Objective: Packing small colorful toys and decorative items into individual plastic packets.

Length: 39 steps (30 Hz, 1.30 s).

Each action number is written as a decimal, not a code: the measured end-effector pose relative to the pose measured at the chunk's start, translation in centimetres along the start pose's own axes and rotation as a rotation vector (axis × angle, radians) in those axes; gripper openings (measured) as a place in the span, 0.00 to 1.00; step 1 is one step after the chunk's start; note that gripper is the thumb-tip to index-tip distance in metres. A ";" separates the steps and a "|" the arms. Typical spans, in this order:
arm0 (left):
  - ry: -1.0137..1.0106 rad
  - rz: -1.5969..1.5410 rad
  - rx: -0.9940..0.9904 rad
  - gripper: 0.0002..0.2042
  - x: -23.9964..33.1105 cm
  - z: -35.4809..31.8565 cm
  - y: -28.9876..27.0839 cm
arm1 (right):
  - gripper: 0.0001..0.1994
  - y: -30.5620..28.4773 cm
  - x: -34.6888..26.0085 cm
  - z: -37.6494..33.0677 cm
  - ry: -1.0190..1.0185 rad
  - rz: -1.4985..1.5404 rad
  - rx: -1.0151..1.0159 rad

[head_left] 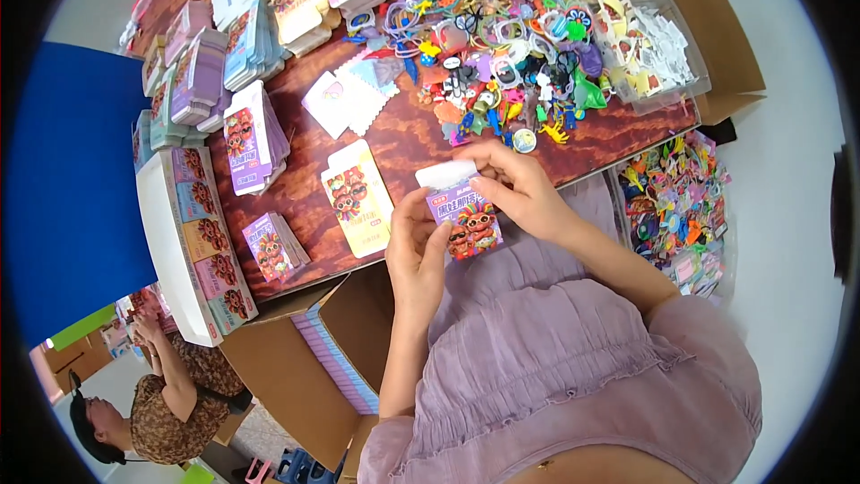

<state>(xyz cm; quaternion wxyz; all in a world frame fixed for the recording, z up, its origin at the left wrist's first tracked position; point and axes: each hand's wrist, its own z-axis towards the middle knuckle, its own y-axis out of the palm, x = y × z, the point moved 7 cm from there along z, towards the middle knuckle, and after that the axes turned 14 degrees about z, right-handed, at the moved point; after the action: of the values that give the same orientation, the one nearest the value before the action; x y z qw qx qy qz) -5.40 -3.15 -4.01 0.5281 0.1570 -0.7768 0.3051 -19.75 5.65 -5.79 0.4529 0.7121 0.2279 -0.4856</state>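
A small purple box (473, 226) with cartoon figures on its front is held over the table's near edge. Its white top flap (445, 173) stands up, unfolded. My left hand (417, 251) grips the box along its left side, thumb on the front. At the upper right corner, my right hand (528, 193) has its fingers closed on the box beside the flap. What is inside the box cannot be seen. Left of my hands lies a flat yellow carton (363, 202). Further left is a small stack of purple packets (271, 246).
Mixed small plastic toys (502, 63) cover the far table, beside a clear tray of cards (649, 49). Carton stacks (255, 139) and a long display box (170, 233) line the left. An open cardboard box (282, 376) stands below; another person (166, 403) sits behind it.
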 end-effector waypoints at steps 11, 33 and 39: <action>0.073 0.202 -0.037 0.28 1.1 -0.3 0.1 | 0.04 -0.3 1.0 0.7 0.137 0.107 0.027; -0.017 0.339 -0.015 0.18 1.0 -1.3 -4.3 | 0.11 4.3 -0.9 0.6 -0.230 -0.448 -0.326; 0.021 0.433 0.724 0.19 2.8 -2.6 -19.4 | 0.13 9.8 0.2 5.4 -0.418 -0.719 -0.280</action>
<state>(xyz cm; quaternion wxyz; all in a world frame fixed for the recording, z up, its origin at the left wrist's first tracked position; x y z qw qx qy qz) 6.38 -16.13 5.24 0.3704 0.1626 -0.6290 0.6639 -14.78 -3.82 -2.41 0.3836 0.4057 0.4284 -0.7105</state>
